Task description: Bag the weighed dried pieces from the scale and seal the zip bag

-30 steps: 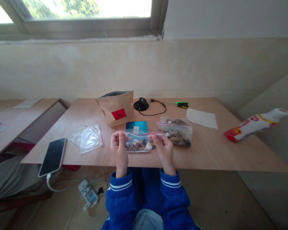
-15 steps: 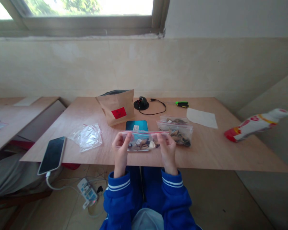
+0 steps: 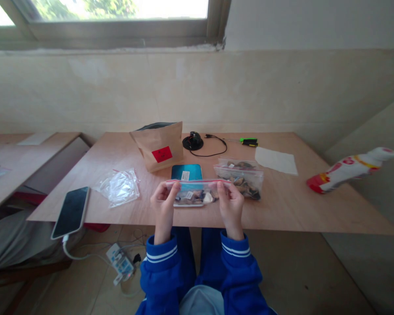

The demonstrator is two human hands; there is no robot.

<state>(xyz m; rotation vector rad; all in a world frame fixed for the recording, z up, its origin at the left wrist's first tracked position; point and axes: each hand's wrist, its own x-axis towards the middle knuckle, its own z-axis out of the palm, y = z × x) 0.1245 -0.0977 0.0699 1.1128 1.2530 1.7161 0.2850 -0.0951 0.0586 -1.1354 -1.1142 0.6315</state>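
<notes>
Our left hand and right hand pinch the red-lined top edge of a plastic zip bag, held taut over the table.

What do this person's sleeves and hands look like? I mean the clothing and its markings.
The left sleeve and right sleeve are bright blue, each with two white stripes around the cuff. The left hand and right hand are bare, without gloves.
</notes>
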